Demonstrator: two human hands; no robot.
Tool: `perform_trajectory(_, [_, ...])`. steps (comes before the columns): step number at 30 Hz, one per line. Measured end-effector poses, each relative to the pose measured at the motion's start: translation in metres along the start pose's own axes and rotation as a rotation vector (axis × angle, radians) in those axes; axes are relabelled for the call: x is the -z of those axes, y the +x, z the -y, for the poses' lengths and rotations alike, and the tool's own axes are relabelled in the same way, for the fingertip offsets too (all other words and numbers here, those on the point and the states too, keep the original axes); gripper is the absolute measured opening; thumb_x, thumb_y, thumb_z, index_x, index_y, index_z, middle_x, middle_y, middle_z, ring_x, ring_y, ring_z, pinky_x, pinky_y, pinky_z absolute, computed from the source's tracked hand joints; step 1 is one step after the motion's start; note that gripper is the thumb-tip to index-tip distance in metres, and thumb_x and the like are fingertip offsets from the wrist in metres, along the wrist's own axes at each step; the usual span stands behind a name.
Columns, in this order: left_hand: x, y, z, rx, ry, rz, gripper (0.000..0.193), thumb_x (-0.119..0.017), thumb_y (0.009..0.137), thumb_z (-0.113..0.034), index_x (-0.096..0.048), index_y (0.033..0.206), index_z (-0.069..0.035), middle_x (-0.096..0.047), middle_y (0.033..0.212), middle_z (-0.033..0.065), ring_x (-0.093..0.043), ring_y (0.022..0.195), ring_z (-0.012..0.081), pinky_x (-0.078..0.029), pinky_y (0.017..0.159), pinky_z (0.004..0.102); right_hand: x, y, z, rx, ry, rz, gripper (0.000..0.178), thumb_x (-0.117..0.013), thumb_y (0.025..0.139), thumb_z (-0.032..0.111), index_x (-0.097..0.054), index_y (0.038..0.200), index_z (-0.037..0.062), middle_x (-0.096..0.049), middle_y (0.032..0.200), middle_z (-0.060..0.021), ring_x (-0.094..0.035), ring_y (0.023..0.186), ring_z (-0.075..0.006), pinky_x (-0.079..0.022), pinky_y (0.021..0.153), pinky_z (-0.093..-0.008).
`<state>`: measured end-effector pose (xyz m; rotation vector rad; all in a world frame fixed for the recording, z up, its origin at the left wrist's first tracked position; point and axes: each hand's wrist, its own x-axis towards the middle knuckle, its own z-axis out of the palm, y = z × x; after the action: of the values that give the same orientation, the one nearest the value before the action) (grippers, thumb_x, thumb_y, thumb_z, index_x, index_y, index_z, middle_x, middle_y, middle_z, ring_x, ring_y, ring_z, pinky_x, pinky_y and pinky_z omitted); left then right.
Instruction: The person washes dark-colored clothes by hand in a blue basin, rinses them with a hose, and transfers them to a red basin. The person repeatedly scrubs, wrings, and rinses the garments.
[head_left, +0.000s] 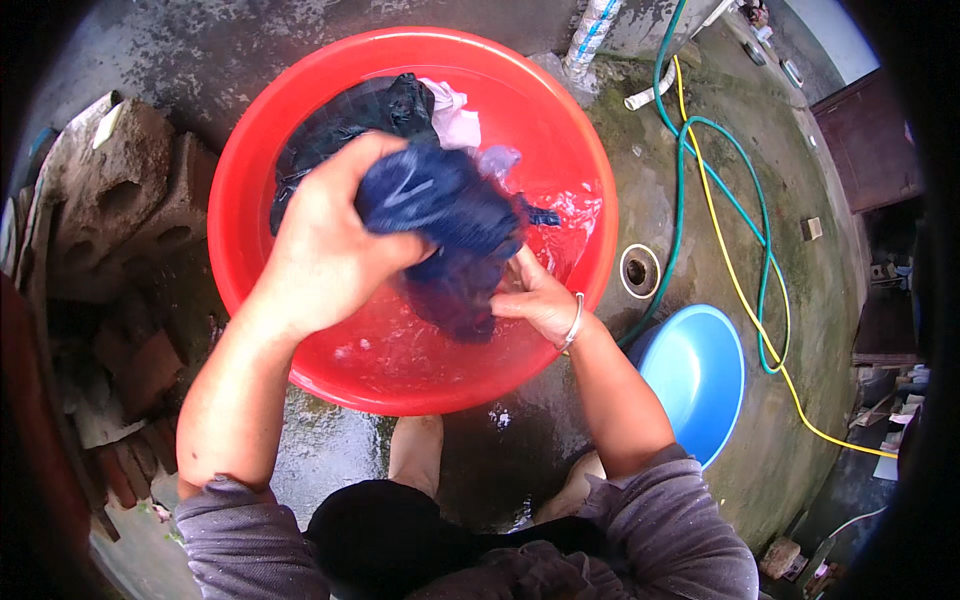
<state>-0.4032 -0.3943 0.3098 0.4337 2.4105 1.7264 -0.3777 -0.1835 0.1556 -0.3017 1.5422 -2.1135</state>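
Observation:
Over a big red basin [400, 385] with water in it, I hold up a wet, dark blue garment [440, 215] between both hands. My left hand [325, 225] is closed on its upper left part, thumb across the cloth. Lower down on the right, my right hand [540, 300] grips the garment's edge, with a silver bangle on that wrist. Part of the cloth is blurred by motion and hangs toward the water. Behind it in the basin lie a black garment [345, 120] and a pale pink cloth [455, 115].
A blue basin [695, 375] stands on the wet concrete to the right, near a round drain hole [640, 270]. A green hose [680, 200] and a yellow hose [710, 215] loop beyond it. Rough blocks [110, 200] are stacked at left; a wrapped pipe [592, 35] stands behind.

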Motion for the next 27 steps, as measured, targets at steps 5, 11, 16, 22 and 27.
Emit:
perform_trajectory(5, [-0.008, 0.014, -0.028, -0.206, -0.111, 0.044, 0.052, -0.054, 0.053, 0.011, -0.049, 0.104, 0.001, -0.057, 0.089, 0.0036, -0.054, 0.083, 0.0103, -0.043, 0.077, 0.0238, -0.037, 0.027, 0.036, 0.117, -0.591, -0.217, 0.065, -0.066, 0.069, 0.012, -0.034, 0.125, 0.0031, -0.037, 0.128, -0.0111, -0.034, 0.117, -0.0221, -0.025, 0.098, -0.0324])
perform_trajectory(11, [0.027, 0.017, -0.001, -0.043, -0.065, -0.032, 0.058, -0.041, 0.055, 0.008, -0.048, 0.111, -0.001, -0.054, 0.088, 0.0000, -0.051, 0.071, 0.0076, -0.042, 0.061, 0.0184, -0.022, 0.032, 0.043, 0.166, -0.372, -0.272, 0.051, -0.072, 0.061, 0.004, -0.050, 0.107, 0.0028, -0.057, 0.100, -0.0052, -0.053, 0.092, -0.0127, -0.040, 0.085, -0.0282])
perform_trajectory(16, [0.052, -0.001, 0.067, 0.031, 0.393, -0.072, 0.058, -0.040, 0.055, 0.010, -0.052, 0.110, -0.005, -0.048, 0.098, 0.0074, -0.043, 0.088, 0.0164, -0.036, 0.078, 0.0238, 0.034, 0.026, 0.081, 0.196, -0.588, -0.573, 0.031, -0.070, 0.059, -0.002, -0.050, 0.082, 0.0031, -0.056, 0.076, -0.0002, -0.052, 0.069, -0.0074, -0.044, 0.066, -0.0228])
perform_trajectory(22, [0.007, -0.003, 0.149, 0.246, 0.498, -0.005, 0.081, -0.069, 0.065, -0.036, -0.028, 0.129, -0.009, -0.030, 0.129, 0.0232, -0.022, 0.122, 0.0363, -0.019, 0.101, 0.0386, 0.075, 0.024, 0.027, 0.202, -0.730, -0.735, 0.033, -0.052, 0.057, -0.010, -0.042, 0.086, 0.0033, -0.043, 0.074, -0.0006, -0.043, 0.070, -0.0082, -0.039, 0.062, -0.0221])
perform_trajectory(27, [-0.059, -0.012, 0.185, 0.348, 0.950, 0.157, 0.094, -0.074, 0.054, -0.042, -0.023, 0.131, -0.022, -0.020, 0.131, 0.0260, -0.017, 0.122, 0.0409, -0.020, 0.096, 0.0525, 0.080, 0.012, -0.048, -0.133, -1.279, -0.701, 0.055, -0.061, 0.059, 0.004, -0.038, 0.109, 0.0037, -0.046, 0.109, -0.0185, -0.042, 0.102, -0.0353, -0.034, 0.087, -0.0441])
